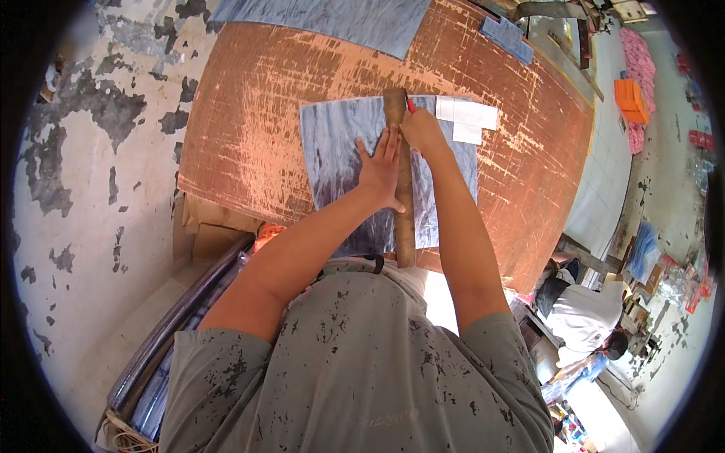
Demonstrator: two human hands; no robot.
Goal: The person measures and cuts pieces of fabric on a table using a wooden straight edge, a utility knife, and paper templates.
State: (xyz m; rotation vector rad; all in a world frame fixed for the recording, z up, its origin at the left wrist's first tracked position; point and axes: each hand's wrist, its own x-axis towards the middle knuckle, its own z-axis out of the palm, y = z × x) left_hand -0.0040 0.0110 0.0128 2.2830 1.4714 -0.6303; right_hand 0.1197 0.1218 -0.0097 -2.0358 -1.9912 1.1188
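Scratched tabletop [249,136], white pieces [466,119] atop sheet [336,143]

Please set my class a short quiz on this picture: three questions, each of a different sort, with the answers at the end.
1. True or false: the left hand rests on the long brown strip.

2. What colour is the visible part of the slim tool held in the right hand?
A. green
B. red
C. black

3. Fill in the missing word: as seen in the picture, the white pieces lie at the upper ____ corner of the streaky blue sheet under the strip.

Key:
1. True
2. B
3. right
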